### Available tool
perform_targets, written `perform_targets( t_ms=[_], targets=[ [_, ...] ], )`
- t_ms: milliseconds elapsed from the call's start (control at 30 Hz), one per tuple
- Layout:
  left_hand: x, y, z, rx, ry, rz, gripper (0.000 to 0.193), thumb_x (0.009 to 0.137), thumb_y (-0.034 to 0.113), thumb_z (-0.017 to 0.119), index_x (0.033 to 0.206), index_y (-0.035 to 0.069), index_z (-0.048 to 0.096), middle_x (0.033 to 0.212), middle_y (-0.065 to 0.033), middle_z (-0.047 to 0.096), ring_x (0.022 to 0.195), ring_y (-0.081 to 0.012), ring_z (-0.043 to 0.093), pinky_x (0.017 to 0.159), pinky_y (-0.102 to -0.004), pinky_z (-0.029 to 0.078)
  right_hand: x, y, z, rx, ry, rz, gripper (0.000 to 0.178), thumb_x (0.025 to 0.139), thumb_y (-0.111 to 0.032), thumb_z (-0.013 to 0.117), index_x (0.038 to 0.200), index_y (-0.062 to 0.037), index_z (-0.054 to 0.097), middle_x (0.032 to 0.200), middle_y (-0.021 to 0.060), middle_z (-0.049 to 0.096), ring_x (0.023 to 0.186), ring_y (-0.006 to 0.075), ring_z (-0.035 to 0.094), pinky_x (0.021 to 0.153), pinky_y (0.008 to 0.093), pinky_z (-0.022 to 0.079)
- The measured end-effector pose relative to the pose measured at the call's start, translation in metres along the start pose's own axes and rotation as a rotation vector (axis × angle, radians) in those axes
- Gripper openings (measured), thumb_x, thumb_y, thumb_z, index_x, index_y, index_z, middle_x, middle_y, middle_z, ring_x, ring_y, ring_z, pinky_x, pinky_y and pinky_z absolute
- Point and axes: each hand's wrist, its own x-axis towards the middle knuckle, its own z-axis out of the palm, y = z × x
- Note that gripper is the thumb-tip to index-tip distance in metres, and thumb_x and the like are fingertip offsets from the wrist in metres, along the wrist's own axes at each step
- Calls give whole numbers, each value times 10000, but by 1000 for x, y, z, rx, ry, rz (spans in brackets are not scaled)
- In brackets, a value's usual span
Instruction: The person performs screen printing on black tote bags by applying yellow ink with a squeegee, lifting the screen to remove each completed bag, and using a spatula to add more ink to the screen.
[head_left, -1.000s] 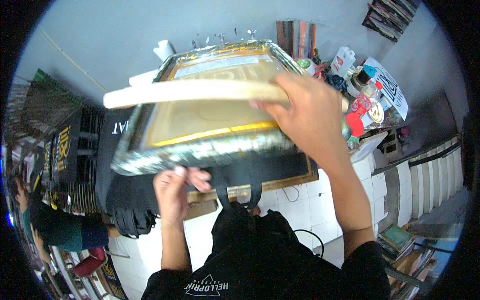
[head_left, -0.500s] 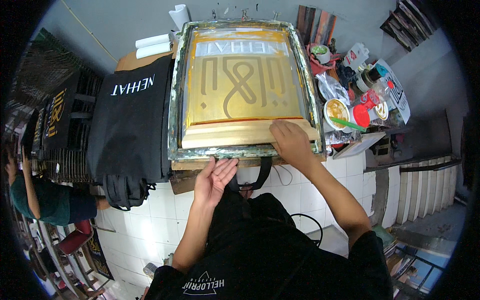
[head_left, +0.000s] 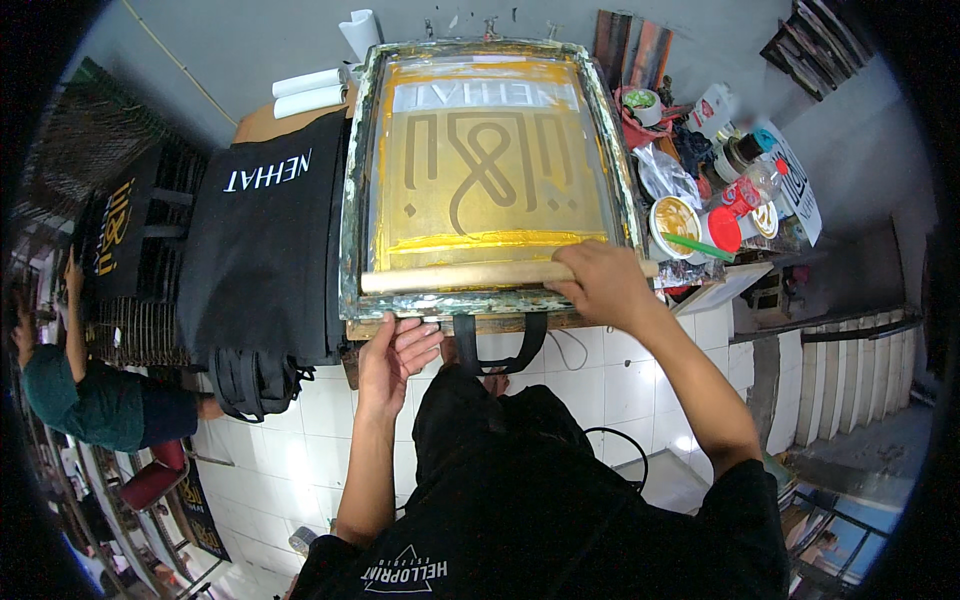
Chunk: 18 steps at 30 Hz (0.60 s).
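A screen-printing frame (head_left: 350,190) with a paint-smeared rim lies in front of me, its mesh coated gold around a curving letter design. My right hand (head_left: 605,288) is closed around the right end of a wooden squeegee (head_left: 460,277), which spans the near part of the mesh. Just beyond the squeegee runs a wet band of yellow-gold ink (head_left: 470,241). My left hand (head_left: 398,352) is open, palm up, its fingertips at the near edge of the frame. Beside it, a black strap handle (head_left: 500,355) hangs from under the frame.
Black fabric bags (head_left: 260,240) lie stacked on the left. At right stand an ink tub (head_left: 675,222) with a green stick, a red-lidded container (head_left: 722,231) and a plastic bottle (head_left: 750,190). Another person (head_left: 85,395) works at racks on the far left.
The squeegee has tipped and shows a narrower face, with the yellow ink band now exposed behind it. My left hand has shifted left along the frame's near edge.
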Motion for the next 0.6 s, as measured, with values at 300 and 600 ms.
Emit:
perform_targets(
  t_ms=[300, 600],
  targets=[
    [1, 9, 7, 109, 56, -24, 452, 1068, 348, 412, 1128, -72, 570, 1040, -265, 700, 940, -327, 729, 746, -369, 627, -3, -4, 43, -294, 210, -130, 199, 755, -114, 611, 930, -43, 546, 929, 115, 604, 888, 275, 624, 745, 392, 513],
    [2, 16, 3, 145, 54, -59, 470, 1060, 354, 424, 1081, -81, 602, 997, -269, 712, 861, -336, 741, 709, -371, 624, 84, 37, 32, -292, 139, -48, 200, 767, -78, 597, 953, -47, 530, 901, 118, 598, 892, 301, 618, 750, 422, 511]
  ],
)
